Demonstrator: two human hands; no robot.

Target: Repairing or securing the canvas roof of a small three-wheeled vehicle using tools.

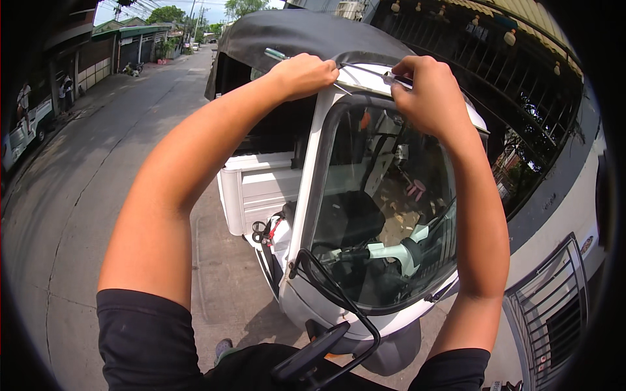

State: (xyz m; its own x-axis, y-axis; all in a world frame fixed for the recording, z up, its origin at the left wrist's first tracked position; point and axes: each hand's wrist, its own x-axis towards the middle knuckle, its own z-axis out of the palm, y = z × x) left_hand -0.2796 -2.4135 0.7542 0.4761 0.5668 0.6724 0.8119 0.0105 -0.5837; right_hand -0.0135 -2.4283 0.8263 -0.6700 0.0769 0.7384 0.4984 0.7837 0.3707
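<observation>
Both my arms reach up to the roof front of a white three-wheeled vehicle. My left hand [306,73] is closed round a screwdriver. Its teal, see-through handle [276,54] sticks out on the left, and its thin metal shaft [343,89] points down at the top corner of the windshield frame. My right hand [429,93] is closed at the roof edge, thumb and fingers pinched; what lies between them is partly hidden. A thin dark strip [365,69] runs along the white roof edge between the hands. Below lies the windshield [385,208] in its black rubber seal.
A black soft top [306,32] covers the vehicle's back. A side mirror [312,352] on a bent black arm stands close before my body. To the right are a wall and a metal gate [554,313]. A road [98,176] with a parked white vehicle [26,133] runs along the left.
</observation>
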